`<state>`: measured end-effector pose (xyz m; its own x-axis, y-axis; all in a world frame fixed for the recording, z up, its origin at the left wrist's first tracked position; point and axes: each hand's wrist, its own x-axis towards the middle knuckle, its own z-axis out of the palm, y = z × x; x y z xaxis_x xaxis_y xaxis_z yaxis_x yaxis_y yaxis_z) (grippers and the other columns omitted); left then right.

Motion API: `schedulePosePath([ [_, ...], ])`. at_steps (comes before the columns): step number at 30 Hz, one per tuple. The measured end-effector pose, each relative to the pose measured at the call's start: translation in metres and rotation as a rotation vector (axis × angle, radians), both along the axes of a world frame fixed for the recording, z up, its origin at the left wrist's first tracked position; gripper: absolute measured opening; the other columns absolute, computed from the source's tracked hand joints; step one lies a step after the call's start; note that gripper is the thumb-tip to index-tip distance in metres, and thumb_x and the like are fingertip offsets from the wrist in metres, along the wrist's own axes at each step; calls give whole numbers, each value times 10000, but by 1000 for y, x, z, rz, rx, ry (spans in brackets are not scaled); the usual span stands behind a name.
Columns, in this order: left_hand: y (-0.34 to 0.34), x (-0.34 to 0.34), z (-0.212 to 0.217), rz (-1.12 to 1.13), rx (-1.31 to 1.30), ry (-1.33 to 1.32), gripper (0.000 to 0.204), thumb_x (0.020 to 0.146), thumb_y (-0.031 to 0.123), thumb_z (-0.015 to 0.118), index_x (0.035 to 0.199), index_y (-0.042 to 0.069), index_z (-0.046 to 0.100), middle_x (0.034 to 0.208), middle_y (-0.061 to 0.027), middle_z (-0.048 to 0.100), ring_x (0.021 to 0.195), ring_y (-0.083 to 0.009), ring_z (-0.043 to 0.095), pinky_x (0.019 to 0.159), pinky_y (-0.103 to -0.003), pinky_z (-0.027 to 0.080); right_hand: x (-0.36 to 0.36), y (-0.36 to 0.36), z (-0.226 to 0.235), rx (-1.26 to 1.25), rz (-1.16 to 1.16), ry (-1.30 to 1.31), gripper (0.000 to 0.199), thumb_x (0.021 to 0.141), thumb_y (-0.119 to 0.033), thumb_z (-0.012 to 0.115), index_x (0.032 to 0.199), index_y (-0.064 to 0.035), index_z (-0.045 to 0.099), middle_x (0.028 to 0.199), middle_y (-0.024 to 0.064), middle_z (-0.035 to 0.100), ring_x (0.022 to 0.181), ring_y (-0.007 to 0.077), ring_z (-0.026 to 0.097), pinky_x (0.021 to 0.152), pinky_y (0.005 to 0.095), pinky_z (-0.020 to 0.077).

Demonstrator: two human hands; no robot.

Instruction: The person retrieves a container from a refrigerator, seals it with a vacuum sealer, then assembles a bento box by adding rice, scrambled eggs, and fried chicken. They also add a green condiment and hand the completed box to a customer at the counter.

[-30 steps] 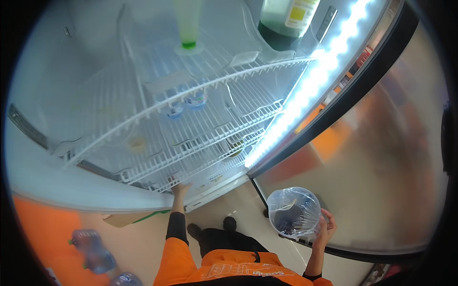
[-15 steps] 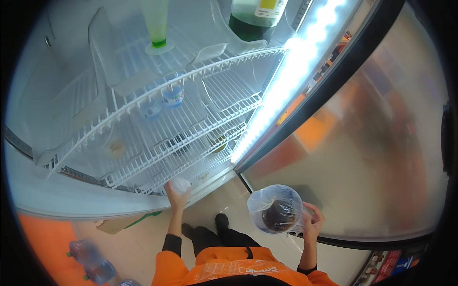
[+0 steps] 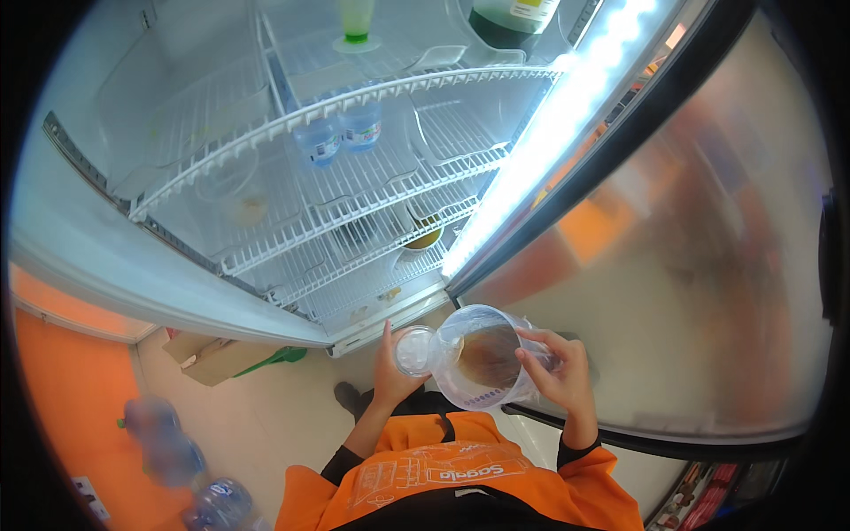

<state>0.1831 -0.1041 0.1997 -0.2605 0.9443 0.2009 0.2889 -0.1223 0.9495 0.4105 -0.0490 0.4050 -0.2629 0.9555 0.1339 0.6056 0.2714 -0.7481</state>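
A clear plastic jug (image 3: 482, 396) with brown liquid (image 3: 489, 356) in it is gripped at its right side by my right hand (image 3: 564, 370). Crumpled cling film (image 3: 482, 319) clings about its rim. Just left of the jug, my left hand (image 3: 394, 376) is closed around a small round clear cup (image 3: 414, 351), whose whitish contents I cannot make out. Cup and jug are side by side, rims close together; whether they touch is hard to tell. Both are in front of my waist, below the fridge's lower edge.
An open fridge with white wire shelves (image 3: 354, 208) rises ahead, holding water bottles (image 3: 361, 128), a green bottle (image 3: 509, 26) and a bowl (image 3: 425, 237). Its glass door (image 3: 691, 336) stands open at right. Large water bottles (image 3: 221, 504) and a cardboard box (image 3: 212, 356) are at lower left.
My left hand has brought the small cup right, away from the fridge's lower edge, to beside the jug. The jug has moved slightly left and up. My view has shifted.
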Motion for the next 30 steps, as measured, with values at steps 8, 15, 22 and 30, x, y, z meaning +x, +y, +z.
schedulePosePath([
  [8,-9,8,11,-78,-18,95,1227,554,201,851,1465,24,49,1324,-89,517,1193,-322,470,1018,-420,339,-23,-1,28,-39,124,-201,232,778,-214,704,968,-80,708,545,120,544,441,259,508,466,325,395],
  [15,-11,9,7,-92,-2,51,1201,556,158,826,1463,23,51,1327,-94,506,1181,-336,469,1022,-424,337,-30,0,34,-20,170,-238,239,776,-226,704,962,-74,707,574,127,564,490,289,544,500,348,427],
  [22,-12,7,9,-102,-25,-6,1201,572,153,838,1465,29,45,1314,-119,510,1199,-338,481,1017,-403,379,-35,0,35,25,156,-230,229,773,-208,704,950,-63,705,610,136,585,520,293,564,522,354,445],
  [30,-17,5,15,-76,-62,35,1191,610,238,856,1466,36,53,1308,-113,522,1180,-309,521,966,-375,442,-37,5,45,87,209,-290,233,771,-214,708,943,-57,705,601,134,586,513,287,565,513,351,438],
])
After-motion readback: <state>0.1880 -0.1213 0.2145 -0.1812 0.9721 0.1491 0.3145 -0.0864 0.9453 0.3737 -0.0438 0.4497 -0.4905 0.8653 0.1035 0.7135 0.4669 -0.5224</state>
